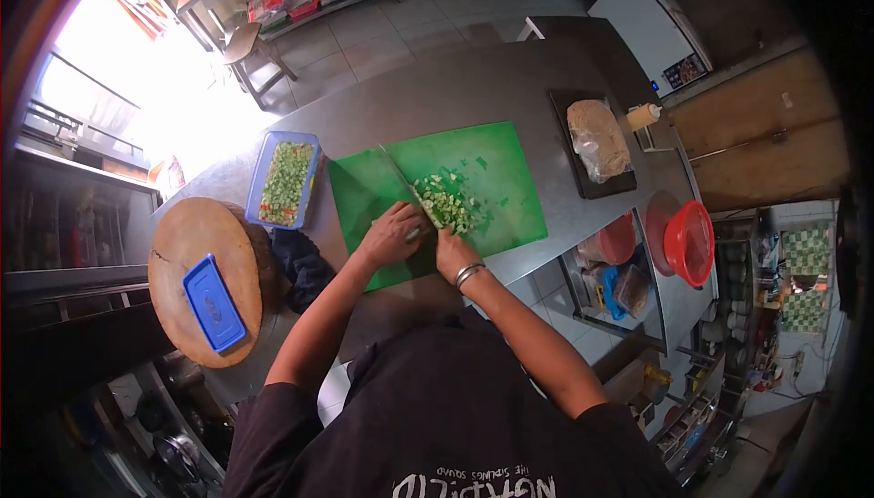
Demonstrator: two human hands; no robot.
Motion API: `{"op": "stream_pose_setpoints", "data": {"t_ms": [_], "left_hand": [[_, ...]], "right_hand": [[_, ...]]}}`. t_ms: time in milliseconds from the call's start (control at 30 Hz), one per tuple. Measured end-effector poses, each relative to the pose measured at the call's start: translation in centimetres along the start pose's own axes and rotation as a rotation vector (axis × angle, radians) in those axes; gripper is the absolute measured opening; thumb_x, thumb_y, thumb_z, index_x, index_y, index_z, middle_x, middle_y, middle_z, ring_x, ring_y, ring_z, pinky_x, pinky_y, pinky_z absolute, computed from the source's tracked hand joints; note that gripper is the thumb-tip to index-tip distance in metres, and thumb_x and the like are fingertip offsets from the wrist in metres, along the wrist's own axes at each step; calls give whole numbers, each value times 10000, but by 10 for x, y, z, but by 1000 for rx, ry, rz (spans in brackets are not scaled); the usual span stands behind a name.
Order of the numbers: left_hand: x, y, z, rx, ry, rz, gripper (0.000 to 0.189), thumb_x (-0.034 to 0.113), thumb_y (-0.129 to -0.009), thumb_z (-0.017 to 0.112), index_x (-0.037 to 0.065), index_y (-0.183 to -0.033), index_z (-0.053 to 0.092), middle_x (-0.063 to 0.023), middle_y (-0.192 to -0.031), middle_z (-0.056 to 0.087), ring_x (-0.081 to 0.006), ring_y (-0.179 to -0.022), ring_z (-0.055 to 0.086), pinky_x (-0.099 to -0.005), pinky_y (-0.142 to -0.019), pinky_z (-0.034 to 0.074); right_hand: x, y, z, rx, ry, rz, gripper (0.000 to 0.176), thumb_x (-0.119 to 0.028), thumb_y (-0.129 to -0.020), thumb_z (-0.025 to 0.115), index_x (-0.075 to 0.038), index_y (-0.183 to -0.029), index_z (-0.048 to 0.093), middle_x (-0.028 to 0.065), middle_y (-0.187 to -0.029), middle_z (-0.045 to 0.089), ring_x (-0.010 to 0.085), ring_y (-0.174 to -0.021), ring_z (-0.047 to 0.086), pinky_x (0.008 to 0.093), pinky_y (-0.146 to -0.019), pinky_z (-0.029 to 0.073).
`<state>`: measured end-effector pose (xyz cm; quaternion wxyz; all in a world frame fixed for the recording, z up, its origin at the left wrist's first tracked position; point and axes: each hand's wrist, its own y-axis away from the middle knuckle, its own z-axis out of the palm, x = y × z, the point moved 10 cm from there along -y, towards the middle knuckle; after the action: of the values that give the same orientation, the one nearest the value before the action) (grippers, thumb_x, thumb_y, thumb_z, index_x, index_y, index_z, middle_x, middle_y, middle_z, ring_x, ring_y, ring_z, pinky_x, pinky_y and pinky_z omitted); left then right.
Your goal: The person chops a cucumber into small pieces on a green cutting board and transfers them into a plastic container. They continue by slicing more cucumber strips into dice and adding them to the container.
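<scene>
A knife (401, 175) lies across the green cutting board (501, 161), its blade slanting toward the far left. My right hand (455, 254) is closed round its handle. Left of the blade, my left hand (396, 236) has its fingers curled on a pale green vegetable piece (413, 234), mostly hidden under them. Diced green vegetable (446, 205) is heaped just right of the blade, with small bits scattered over the board. Beyond my left hand stands a clear container (314, 179) holding diced green vegetable with a few orange bits (289, 179).
A round wooden block (187, 234) at left carries a blue lid (215, 302). Dark cloth (305, 266) lies beside it. At right are a dark tray (569, 125) with a plastic-wrapped brown mass (598, 138), a squeeze bottle (643, 116) and a red basket (689, 243) on the metal table (410, 88).
</scene>
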<state>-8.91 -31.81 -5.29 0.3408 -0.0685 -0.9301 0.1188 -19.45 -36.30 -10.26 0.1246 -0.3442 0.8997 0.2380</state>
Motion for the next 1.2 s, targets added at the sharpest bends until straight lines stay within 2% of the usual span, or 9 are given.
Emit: {"op": "stream_pose_setpoints", "data": {"t_ms": [200,433,600,667,700,800,867,1033,1200], "left_hand": [[3,2,-7,41,30,-3,229,160,-780,750,59,-969,670,-106,-1147,613,-310,-1117,552,-396,-977,486],[2,5,-4,38,11,10,259,155,-781,761,71,-1011,677,-104,-1156,613,-319,-1135,555,-404,-987,484],[20,8,-21,84,23,53,300,165,-757,783,84,-1025,674,-110,-1155,608,-332,-1140,557,-427,-993,480],[19,13,-28,149,-9,38,324,173,-751,787,81,-1039,669,-121,-1168,601,-340,-1136,553,-440,-997,473],[15,14,-27,152,-9,32,324,173,-751,787,81,-1039,669,-121,-1168,601,-340,-1136,553,-440,-997,473],[3,12,-8,-3,8,-24,319,164,-751,782,71,-1031,662,-128,-1162,596,-344,-1129,551,-437,-998,468],[7,11,-9,8,38,61,317,155,-742,780,59,-1017,655,-124,-1140,594,-341,-1115,552,-426,-1001,465],[8,14,-11,32,31,40,295,138,-731,745,67,-1002,652,-115,-1123,598,-328,-1106,548,-416,-1000,466],[4,13,-9,36,44,23,304,127,-728,745,67,-1013,659,-111,-1141,599,-324,-1126,545,-407,-1007,467]], "right_hand": [[-5,5,-15,-93,-34,-9,248,-155,-1007,436,77,-1078,489,336,-897,680,478,-853,686,554,-770,554],[8,-1,14,17,-96,-28,262,-204,-1026,456,49,-1081,494,314,-842,678,492,-824,672,566,-742,542],[3,-1,-21,-30,-91,-101,260,-209,-1023,461,43,-1074,495,313,-845,678,499,-827,666,573,-745,537],[-3,3,-31,-129,1,-47,214,-87,-958,459,51,-1118,493,322,-947,692,457,-926,694,510,-812,569],[-12,6,-41,-134,3,-50,214,-87,-958,459,51,-1118,493,322,-947,692,457,-926,694,510,-812,569],[-23,13,-45,-191,94,-23,239,-64,-942,478,56,-1148,489,328,-992,691,451,-958,698,499,-839,572],[-31,15,-47,-135,103,-51,253,-188,-1023,449,51,-1104,466,319,-902,686,487,-887,679,558,-782,545],[-5,7,14,-76,-16,8,237,-172,-1026,434,52,-1098,456,323,-879,683,494,-874,677,558,-776,547],[-5,3,0,-60,-55,-15,234,-171,-1031,423,53,-1087,458,325,-841,676,498,-844,675,562,-754,545]]}}
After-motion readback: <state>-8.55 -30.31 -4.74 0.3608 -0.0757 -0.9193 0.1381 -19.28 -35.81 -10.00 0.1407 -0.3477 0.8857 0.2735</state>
